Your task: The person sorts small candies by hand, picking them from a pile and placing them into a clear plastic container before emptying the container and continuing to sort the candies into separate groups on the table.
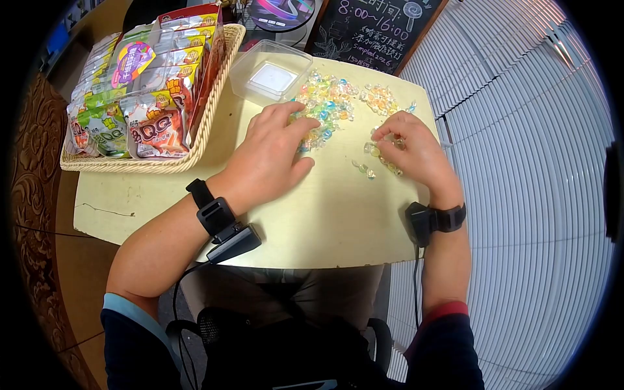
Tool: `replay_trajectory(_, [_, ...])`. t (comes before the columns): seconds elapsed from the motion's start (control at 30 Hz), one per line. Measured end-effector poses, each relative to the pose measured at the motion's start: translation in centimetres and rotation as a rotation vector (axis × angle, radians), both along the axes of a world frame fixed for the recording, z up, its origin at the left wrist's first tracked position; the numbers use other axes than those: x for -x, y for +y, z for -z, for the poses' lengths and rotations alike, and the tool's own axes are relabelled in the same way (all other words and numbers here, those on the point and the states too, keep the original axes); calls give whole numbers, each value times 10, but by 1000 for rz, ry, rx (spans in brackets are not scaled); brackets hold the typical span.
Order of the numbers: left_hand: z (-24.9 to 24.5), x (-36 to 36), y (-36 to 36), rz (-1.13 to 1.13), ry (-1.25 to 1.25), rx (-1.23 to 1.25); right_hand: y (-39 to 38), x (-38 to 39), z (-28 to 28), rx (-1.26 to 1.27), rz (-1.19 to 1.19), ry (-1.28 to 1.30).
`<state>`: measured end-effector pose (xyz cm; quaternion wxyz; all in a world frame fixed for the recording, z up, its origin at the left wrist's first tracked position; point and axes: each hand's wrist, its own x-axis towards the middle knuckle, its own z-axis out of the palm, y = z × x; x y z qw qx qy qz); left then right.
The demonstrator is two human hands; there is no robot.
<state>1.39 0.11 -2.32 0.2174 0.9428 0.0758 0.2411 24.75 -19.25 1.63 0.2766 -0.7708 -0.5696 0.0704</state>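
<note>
A heap of candies in clear twist wrappers [328, 104], mostly blue, orange, green and yellow, lies on the pale table. My left hand [276, 143] rests at the heap's left side, fingers spread and fingertips touching its edge. To the right, my right hand [416, 155] is curled, thumb and forefinger pinched on a wrapped candy that the fingers partly hide. Yellow-green candies [372, 149] lie just under those fingertips. Slightly nearer to me is a small greenish candy [364, 170]. A separate cluster of orange and yellow candies [379, 99] sits beyond my right hand.
A clear plastic box [272, 73] stands behind my left hand. At the left, a wicker basket [211, 123] holds several snack packets [156, 123]. A chalkboard [364, 36] leans behind the table [292, 221], and white blinds [520, 195] border its right side.
</note>
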Motion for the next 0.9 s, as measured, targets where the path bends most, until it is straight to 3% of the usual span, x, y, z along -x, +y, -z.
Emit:
replay_trajectory(0.23, [0, -1, -1, -20, -17, 0, 5, 5, 2, -55, -46, -62])
replay_trajectory(0.5, [6, -4, 7, 18, -25, -70, 42, 34, 16, -293, -289, -295])
replay_trajectory(0.73, [3, -5, 4, 24, -96, 24, 35, 31, 11, -160, -226, -195])
replay_trajectory(0.83, [3, -3, 5, 34, -56, -65, 33, 33, 14, -298, -276, -250])
replay_trajectory(0.9, [3, -3, 6, 22, -45, -64, 31, 32, 15, -186, -287, -267])
